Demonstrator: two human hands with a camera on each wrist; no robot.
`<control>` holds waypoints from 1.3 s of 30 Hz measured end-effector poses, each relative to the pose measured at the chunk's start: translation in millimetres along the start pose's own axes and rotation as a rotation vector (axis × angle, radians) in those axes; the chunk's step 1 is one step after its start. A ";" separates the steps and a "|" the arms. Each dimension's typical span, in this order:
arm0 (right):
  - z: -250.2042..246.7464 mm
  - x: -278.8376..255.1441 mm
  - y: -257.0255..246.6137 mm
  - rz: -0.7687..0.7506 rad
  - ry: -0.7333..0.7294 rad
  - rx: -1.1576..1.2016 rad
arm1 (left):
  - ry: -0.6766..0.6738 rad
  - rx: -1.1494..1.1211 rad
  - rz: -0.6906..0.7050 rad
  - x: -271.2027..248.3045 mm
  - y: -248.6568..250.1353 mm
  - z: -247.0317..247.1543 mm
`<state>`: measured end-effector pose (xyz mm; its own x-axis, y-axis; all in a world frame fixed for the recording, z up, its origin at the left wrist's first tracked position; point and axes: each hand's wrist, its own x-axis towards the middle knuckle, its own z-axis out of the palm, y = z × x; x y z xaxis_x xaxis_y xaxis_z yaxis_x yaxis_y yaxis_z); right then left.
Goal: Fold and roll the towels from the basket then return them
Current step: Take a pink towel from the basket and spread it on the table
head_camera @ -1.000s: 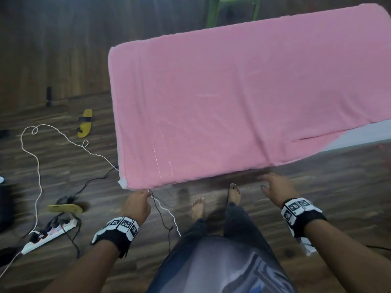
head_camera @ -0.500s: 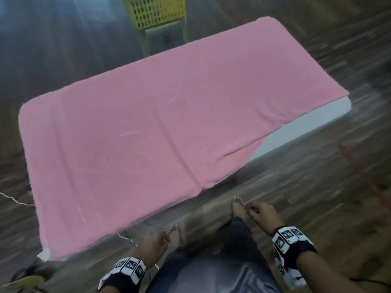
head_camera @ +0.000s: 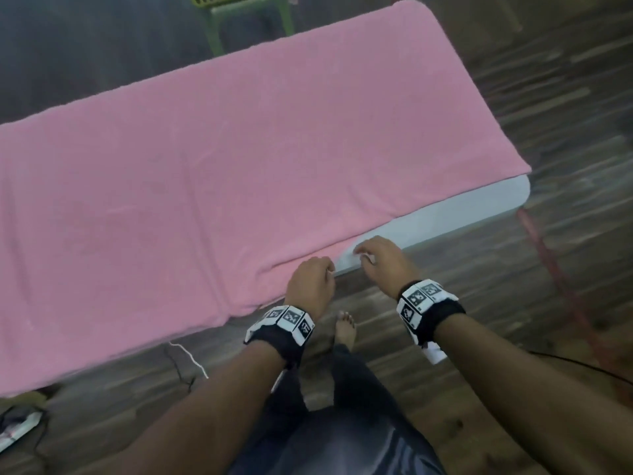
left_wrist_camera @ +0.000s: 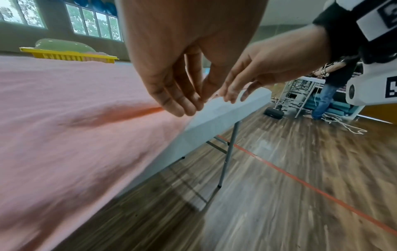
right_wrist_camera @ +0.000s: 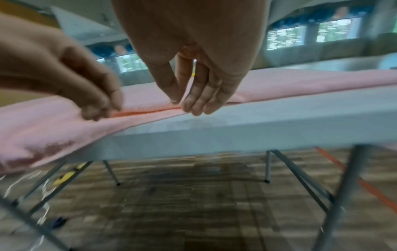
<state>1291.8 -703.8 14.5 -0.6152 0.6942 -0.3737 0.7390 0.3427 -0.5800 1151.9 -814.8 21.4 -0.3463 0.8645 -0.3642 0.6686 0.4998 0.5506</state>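
The pink towel (head_camera: 260, 159) lies spread across the white tabletop (head_camera: 479, 214), near edge skewed — the folding step, I judge. My left hand (head_camera: 310, 286) and right hand (head_camera: 380, 260) hover at that edge, each grip released, fingers loose; next, pinch the hem and lift — evenly.

A pale grey folding table (head_camera: 472, 214) on thin metal legs (left_wrist_camera: 228, 152) stands on a dark wood-plank floor (head_camera: 565, 97). A pink towel (head_camera: 239, 159) lies spread flat over nearly the whole tabletop, with one long crease running across it. Only a bare strip of the table shows, along the near edge toward the right end. At the left end the towel hangs over the table's near edge. A red line (left_wrist_camera: 300, 183) crosses the floor beside the table's right end.
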 end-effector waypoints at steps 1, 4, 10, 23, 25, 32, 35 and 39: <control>-2.1 7.8 0.5 -0.057 -0.004 -0.022 | 0.017 0.012 -0.014 8.5 6.1 4.2; -4.1 22.8 5.5 -0.178 -0.029 -0.100 | 0.028 0.053 -0.034 24.5 15.1 14.0; 0.9 33.0 18.6 -0.274 -0.031 -0.176 | 0.033 0.167 -0.053 31.0 18.9 19.3; -14.4 48.3 40.5 -0.494 0.052 -0.277 | 0.097 0.053 -0.080 30.7 41.4 6.0; -28.0 50.4 47.6 -0.498 0.056 -0.288 | 0.081 0.064 -0.068 24.6 42.9 0.9; -99.4 47.9 114.6 -0.394 0.079 -0.496 | 0.042 0.113 -0.021 5.0 40.2 -8.3; -134.9 43.0 151.4 -0.202 0.105 -0.612 | 0.002 0.173 0.001 -2.6 37.7 -3.1; -160.9 35.5 185.5 0.007 0.145 -0.686 | -0.014 0.219 0.031 -7.0 41.6 6.0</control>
<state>1451.2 -513.8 10.1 -0.6019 0.7591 -0.2479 0.7788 0.6267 0.0278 1186.1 -800.4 42.3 -0.3156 0.8775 -0.3611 0.8063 0.4486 0.3856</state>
